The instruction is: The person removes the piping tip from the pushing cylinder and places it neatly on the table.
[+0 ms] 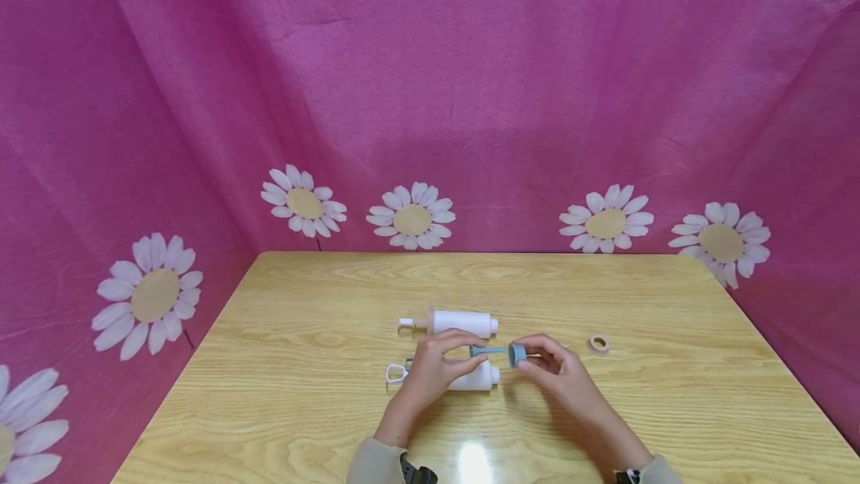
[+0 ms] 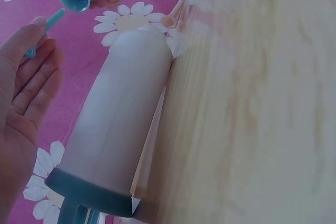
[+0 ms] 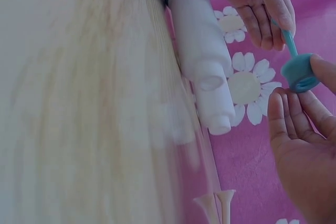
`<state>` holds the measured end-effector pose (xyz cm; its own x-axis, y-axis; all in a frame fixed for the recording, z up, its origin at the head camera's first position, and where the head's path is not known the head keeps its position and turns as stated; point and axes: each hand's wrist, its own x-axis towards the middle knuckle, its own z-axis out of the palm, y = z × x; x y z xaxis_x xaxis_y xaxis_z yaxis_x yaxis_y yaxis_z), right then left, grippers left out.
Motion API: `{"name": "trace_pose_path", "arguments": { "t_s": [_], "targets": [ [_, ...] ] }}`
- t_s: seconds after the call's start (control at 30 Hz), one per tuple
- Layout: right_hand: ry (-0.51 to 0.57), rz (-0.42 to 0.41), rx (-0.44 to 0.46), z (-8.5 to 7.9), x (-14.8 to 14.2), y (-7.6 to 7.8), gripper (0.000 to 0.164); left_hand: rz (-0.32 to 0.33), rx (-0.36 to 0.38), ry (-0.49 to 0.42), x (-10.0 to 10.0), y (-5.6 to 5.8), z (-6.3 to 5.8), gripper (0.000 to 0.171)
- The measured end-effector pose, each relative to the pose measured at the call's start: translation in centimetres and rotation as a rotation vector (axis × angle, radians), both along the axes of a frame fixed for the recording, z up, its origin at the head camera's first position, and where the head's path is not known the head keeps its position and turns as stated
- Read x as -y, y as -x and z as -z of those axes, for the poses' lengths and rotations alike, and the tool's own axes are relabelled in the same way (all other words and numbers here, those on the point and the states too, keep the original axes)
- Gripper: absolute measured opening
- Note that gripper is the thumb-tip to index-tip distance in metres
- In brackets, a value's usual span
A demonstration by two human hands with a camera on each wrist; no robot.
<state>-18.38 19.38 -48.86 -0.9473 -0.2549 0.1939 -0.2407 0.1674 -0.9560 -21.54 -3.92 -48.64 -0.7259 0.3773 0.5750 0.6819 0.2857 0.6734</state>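
My left hand (image 1: pixel 435 366) pinches a slim teal nozzle (image 1: pixel 496 349) between thumb and fingers; its narrow tip points right. Facing that tip, a teal ring cap (image 1: pixel 516 355) is held by the thumb and fingertips of my right hand (image 1: pixel 563 378). In the right wrist view the nozzle (image 3: pixel 290 44) reaches up to the cap (image 3: pixel 299 72); whether they touch cannot be told. Below my left hand lies a white cylinder (image 1: pixel 480 377) with a teal collar (image 2: pixel 89 192) and a looped handle (image 1: pixel 396 373), partly covered by that hand.
Farther back lies a second white cylinder (image 1: pixel 463 323) with a pale pink collar and a plunger rod. A pale pink ring (image 1: pixel 599 343) rests on the wooden table (image 1: pixel 302 394), right of the hands. Pale flared nozzles (image 3: pixel 224 203) lie nearby. A pink curtain (image 1: pixel 470 95) stands behind.
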Motion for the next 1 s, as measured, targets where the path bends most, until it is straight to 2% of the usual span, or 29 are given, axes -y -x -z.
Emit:
{"name": "trace_pose_path", "arguments": {
  "t_s": [0.2,0.43,0.6,0.73,0.9,1.0],
  "targets": [
    [-0.001,0.019,0.005,0.0,-0.9,-0.3,0.033,0.031,0.059,-0.048,-0.5,-0.3,0.2,0.018],
    [0.01,0.043,-0.001,0.3,-2.1,-0.6,0.033,0.024,0.116,-0.038,-1.4,-0.5,0.4,0.018],
    [0.047,0.015,-0.075,0.6,-2.9,-0.7,0.029,0.021,0.189,-0.041,-1.7,-0.8,0.5,0.018],
    [0.046,0.009,-0.107,0.6,-3.7,-1.0,0.029,0.034,0.173,-0.045,-2.3,-1.0,0.6,0.018],
    [0.006,0.047,-0.067,0.5,-4.7,-1.4,0.033,0.021,0.112,-0.022,-2.9,-1.0,0.7,0.018],
    [-0.009,0.057,-0.049,0.5,-5.4,-1.6,0.033,0.013,0.102,-0.013,-3.3,-1.0,0.8,0.015]
  ]
}}
